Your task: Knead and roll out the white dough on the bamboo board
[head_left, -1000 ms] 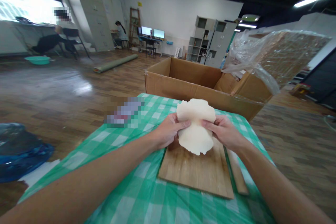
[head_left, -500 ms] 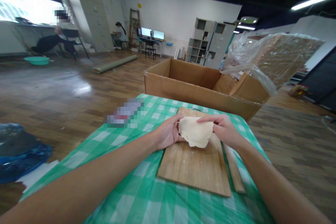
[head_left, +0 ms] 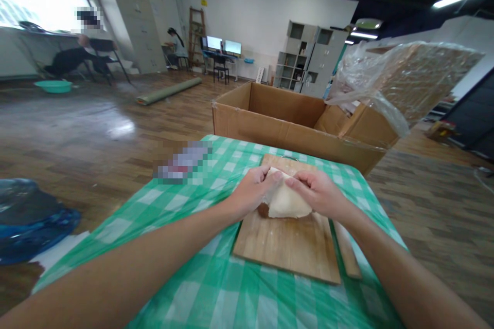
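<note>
A pale lump of dough (head_left: 286, 202) rests on a wooden board (head_left: 289, 241) that lies on the green checked tablecloth (head_left: 200, 288). My left hand (head_left: 252, 190) grips the dough from its left side, fingers curled over the top. From the right, my right hand (head_left: 318, 193) closes over it as well, fingertips meeting those of the left hand. The dough is folded into a thick wad, and its upper part is hidden under my fingers.
A second thin wooden strip (head_left: 345, 252) lies along the board's right edge. A large open cardboard box (head_left: 285, 123) stands just beyond the table, with a plastic-wrapped bundle (head_left: 401, 82) to its right. A blue bag (head_left: 27, 221) lies on the floor at left. People sit far off.
The dough was held up as a wide flat sheet; since then both hands have folded it together and lowered it onto the board as a compact lump.
</note>
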Demonstrator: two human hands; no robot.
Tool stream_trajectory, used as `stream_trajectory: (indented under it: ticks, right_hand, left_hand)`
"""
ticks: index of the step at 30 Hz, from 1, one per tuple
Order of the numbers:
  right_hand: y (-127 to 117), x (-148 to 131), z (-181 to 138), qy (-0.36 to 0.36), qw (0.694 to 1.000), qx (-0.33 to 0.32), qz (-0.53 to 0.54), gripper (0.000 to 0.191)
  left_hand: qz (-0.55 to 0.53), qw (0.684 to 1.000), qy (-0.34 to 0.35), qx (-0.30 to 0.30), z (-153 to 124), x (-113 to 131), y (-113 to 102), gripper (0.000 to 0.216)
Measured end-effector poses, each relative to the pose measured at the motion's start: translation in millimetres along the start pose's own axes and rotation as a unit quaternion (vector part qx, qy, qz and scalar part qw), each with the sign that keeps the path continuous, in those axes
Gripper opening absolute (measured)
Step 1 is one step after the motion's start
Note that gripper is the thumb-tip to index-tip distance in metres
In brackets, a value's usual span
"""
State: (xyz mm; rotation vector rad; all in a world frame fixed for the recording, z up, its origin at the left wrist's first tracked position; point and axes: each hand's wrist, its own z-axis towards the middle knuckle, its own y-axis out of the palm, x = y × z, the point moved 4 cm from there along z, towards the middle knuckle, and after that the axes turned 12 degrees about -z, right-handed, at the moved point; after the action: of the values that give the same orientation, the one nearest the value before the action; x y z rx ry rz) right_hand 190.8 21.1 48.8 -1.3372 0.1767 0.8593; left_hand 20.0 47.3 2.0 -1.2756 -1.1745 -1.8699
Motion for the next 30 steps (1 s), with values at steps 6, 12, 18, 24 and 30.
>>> stream_trajectory:
  ticks: [6, 12, 18, 24, 30]
  right_hand:
    - [8, -12, -5, -0.02, 0.999, 0.012, -0.025, 0.047]
    - [15, -13, -6, 0.021, 0.997, 0.057, 0.045, 0.046]
    - [12, -3, -3, 0.087, 0.971, 0.104, 0.196, 0.047]
    - [17, 1, -5, 0.096, 0.976, 0.136, 0.143, 0.05]
    - [24, 3, -9, 0.132, 0.952, 0.165, 0.223, 0.05]
  left_hand:
    - [0.109, 0.992, 0.057, 0.015, -8, 17, 5, 0.034]
    - [-0.039, 0.999, 0.002, 0.002, -9, 13, 7, 0.04]
    - [-0.096, 0.995, -0.027, -0.029, -7, 6, 10, 0.048]
    - [-0.088, 0.994, -0.051, -0.025, -11, 1, 14, 0.046]
    - [-0.039, 0.998, -0.034, -0.019, -10, -10, 11, 0.042]
